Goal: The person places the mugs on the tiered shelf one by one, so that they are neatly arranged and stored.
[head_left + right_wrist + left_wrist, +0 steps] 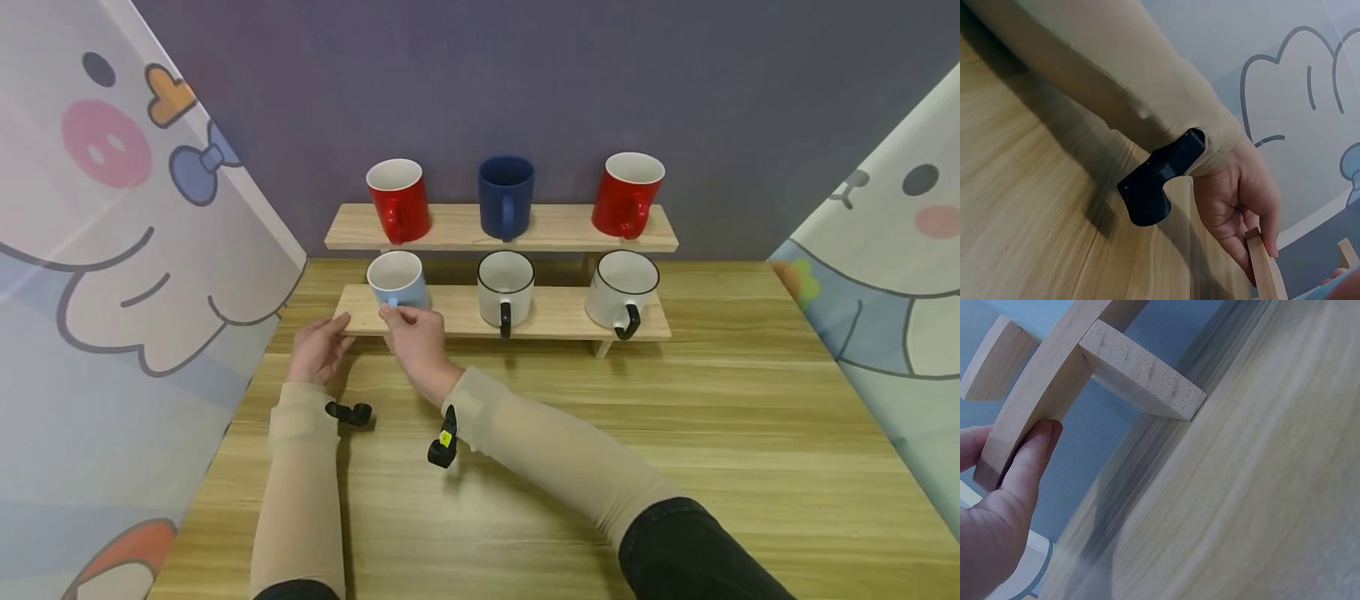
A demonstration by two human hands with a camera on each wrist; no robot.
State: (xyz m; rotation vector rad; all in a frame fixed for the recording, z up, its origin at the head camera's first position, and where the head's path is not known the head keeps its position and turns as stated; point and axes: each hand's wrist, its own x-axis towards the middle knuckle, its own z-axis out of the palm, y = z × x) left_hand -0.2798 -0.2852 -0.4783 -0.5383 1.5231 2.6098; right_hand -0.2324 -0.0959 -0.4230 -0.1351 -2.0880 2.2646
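Note:
My left hand (318,350) grips the left end of the lower wooden shelf (558,312). In the left wrist view the thumb of the left hand (1007,506) presses the edge of the shelf board (1041,372). At that end of the shelf is a light blue mug (405,293) with a white inside. My right hand (422,346) pinches its handle, and the fingers hide the mug's lower part. Along the same shelf stand a white mug (495,292) with black rim and handle, and a matching white mug (617,287) farther right.
Behind, the upper wooden shelf (455,223) bears a red mug (408,208) at left, a dark blue mug (495,200) in the middle and another red mug (615,200) at right. Cartoon-printed panels (90,275) flank the wood-grain table (750,400). A grey wall (570,75) closes the back.

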